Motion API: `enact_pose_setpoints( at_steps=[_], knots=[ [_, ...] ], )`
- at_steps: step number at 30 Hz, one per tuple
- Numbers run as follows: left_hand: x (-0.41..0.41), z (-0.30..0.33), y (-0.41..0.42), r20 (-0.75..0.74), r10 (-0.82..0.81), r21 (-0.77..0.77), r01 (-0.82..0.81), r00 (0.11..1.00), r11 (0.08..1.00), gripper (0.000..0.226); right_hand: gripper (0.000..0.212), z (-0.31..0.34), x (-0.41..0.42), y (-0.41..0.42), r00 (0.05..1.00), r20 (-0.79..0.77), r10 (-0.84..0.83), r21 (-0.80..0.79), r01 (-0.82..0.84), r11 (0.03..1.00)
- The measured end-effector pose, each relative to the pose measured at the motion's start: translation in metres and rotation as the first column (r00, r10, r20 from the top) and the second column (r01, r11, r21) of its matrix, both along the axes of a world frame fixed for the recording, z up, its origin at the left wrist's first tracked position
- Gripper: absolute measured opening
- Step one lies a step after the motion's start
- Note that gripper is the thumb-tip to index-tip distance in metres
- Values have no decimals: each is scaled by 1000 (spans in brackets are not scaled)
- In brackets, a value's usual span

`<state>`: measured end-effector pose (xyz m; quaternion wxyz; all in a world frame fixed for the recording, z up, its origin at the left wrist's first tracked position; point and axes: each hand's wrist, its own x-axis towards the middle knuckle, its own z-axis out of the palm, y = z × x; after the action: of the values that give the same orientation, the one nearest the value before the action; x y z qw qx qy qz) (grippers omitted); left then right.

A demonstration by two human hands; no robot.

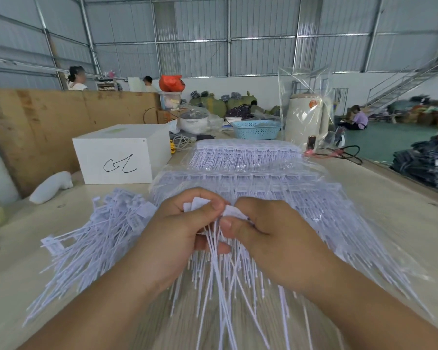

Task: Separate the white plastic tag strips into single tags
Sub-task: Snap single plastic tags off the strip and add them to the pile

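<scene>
A: What are the hands doing?

B: Both are at the middle of the surface (pixel 379 223), close together. The left hand (pixel 185 231) has its fingers curled round a bunch of tags (pixel 200 205) — white flags stick up above the knuckles and the thin tails hang down past the palm. The right hand (pixel 266 231) pinches one tag flag (pixel 234 212) between thumb and forefinger, right beside the left thumb.

A: And the rest of the tags?

B: A loose pile (pixel 91 238) lies just left of the left hand, tails fanned toward the near edge. Under and behind the hands lie the strips (pixel 301 210), still joined in rows inside clear plastic, and a second packet (pixel 243 155) sits farther back.

A: Any writing to read?

B: Only on the white box (pixel 122 152) at back left — a black handwritten scrawl on its front, perhaps "CL", though I cannot be sure. An orange sticker shows on the cream cylinder (pixel 306 120) at back right, but its print is too small to read.

A: Anything else close by?

B: A blue basket (pixel 256 128) behind the packets, and a white bundle (pixel 51 186) by the box, against the plywood board (pixel 48 122).
</scene>
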<state>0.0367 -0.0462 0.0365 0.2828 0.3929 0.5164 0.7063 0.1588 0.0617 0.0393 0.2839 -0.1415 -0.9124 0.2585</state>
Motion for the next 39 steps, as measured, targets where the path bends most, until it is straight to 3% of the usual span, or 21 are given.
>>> enact_pose_setpoints(
  at_steps=[4, 7, 9, 13, 17, 23, 31, 35, 39],
  knots=[
    [9, 4, 0, 38, 67, 78, -70, 997, 995, 18, 31, -2, -5, -15, 989, -137, -48, 2, 49, 999],
    [14, 8, -2, 171, 53, 142, -78, 984, 987, 10, 40, 6, -1, -9, 890, -422, -174, -239, 75, 968],
    [13, 11, -4, 199, 46, 165, -79, 979, 983, 10, 42, 13, 7, 1, 859, -481, -175, -239, 64, 969],
    [9, 6, -3, 136, 88, 92, -101, 987, 991, 12, 15, 7, 7, 0, 972, -205, 117, -91, -138, 986],
    [9, -1, -3, 72, 4, -22, -2, 997, 1000, 21, 62, -1, 1, 0, 992, -10, 122, 112, -120, 986],
    [12, -3, 0, 101, -60, -89, 69, 993, 994, 23, 70, 4, 6, -1, 989, 119, 91, 193, -113, 975],
    [8, -7, 3, 94, -33, -105, 43, 995, 994, 39, 65, -2, 2, -5, 984, 177, 32, 275, -80, 958],
    [5, -8, 1, -34, -51, -175, 44, 998, 984, 19, 67, -8, -2, -6, 986, 167, -24, 301, -28, 953],
    [4, -8, 3, -33, 15, -146, -20, 999, 989, 15, 67, -9, -4, -6, 985, 153, -81, 295, 32, 955]
  ],
)
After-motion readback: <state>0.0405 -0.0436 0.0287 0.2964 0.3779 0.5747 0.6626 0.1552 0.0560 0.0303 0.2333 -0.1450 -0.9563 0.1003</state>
